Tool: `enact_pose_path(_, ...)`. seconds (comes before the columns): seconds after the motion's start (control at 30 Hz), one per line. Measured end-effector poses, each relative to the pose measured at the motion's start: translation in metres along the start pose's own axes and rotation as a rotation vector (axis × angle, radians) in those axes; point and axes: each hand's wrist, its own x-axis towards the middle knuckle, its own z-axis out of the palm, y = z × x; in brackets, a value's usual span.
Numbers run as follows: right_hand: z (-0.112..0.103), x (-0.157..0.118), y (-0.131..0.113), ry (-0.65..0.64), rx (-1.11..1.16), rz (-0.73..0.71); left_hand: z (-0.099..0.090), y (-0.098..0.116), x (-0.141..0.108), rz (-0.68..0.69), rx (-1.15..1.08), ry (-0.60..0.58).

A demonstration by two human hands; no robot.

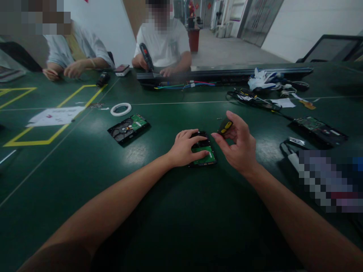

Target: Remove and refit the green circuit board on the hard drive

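A hard drive (205, 160) with a green circuit board lies on the dark green table in front of me. My left hand (183, 149) rests across it, fingers spread and thumb on the board, covering part of the drive. Just to the right, my right hand (241, 145) is closed around a black and yellow screwdriver (226, 126). It is raised slightly above the table beside the drive. The screwdriver's tip cannot be made out. A few tiny screws (219, 118) appear to lie beyond the drive.
A second hard drive (129, 129) and a white tape roll (121, 109) lie left. Another drive (319, 130) sits right, near cables (249, 99) and a white glove (261, 80). Across the table, a person (163, 49) holds a power screwdriver (146, 56) over a long black bar (227, 77).
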Motion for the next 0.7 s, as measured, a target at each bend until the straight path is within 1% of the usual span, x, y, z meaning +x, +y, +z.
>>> enact_pose_path(0.2,0.0022,0.0025,-0.0004,0.019,-0.046,-0.036,-0.0024,0.0027,0.0001,-0.012,-0.013,-0.012)
enact_pose_path(0.37,0.0032,0.0016,0.0015,-0.009,-0.019,-0.058,-0.0020,0.0024,0.0002,-0.012,-0.004,-0.016)
enact_pose_path(0.43,0.0033,0.0004,0.0021,-0.031,0.006,-0.030,-0.0014,0.0019,0.0004,-0.006,-0.004,-0.011)
enact_pose_path(0.6,-0.0012,0.0006,-0.0028,-0.156,0.056,0.131,-0.0008,0.0018,0.0007,-0.003,0.002,-0.013)
enact_pose_path(0.7,-0.0055,0.0023,-0.0054,-0.150,0.046,0.129,-0.0008,0.0019,0.0003,-0.002,-0.003,-0.015)
